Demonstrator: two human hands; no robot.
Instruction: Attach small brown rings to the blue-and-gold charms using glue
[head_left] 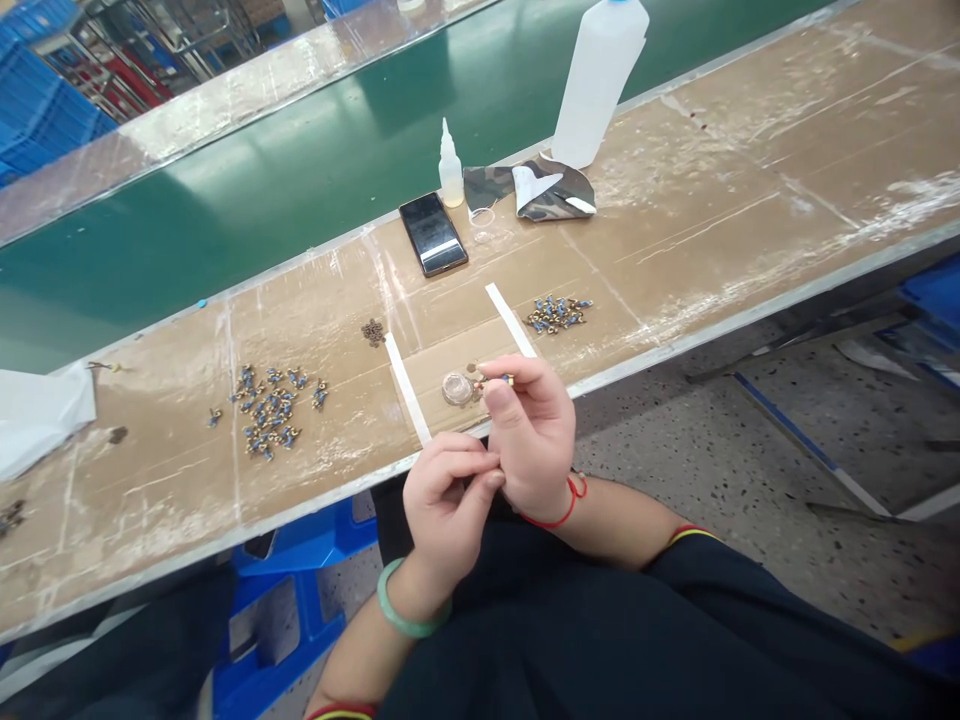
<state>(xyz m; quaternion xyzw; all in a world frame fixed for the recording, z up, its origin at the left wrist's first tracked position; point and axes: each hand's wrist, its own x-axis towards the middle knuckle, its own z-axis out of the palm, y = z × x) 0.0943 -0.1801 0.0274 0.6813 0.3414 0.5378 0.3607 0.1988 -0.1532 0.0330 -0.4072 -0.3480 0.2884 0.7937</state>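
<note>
My right hand [534, 435] is closed, with thumb and forefinger pinching a small blue-and-brass metal part [508, 380] over the front edge of the bench. Just below and to its left, my left hand [450, 500] is closed too. Its thumb and forefinger press together against the right hand's lower fingers; anything between them is too small to make out. Beyond the fingertips lies a small round clear dish [457, 388], with a few brown bits beside it. Similar blue-and-brass parts lie in a loose pile [274, 408] on the left and a smaller pile [558, 314] on the right.
Two white strips [409, 388] [511, 320] flank the dish on the brown-covered bench [675, 250]. A little brown heap [373, 332], a phone [434, 234], a dropper bottle [450, 170], camouflage cloth [559, 192] and a large white bottle [600, 85] sit further back. Blue stools stand below.
</note>
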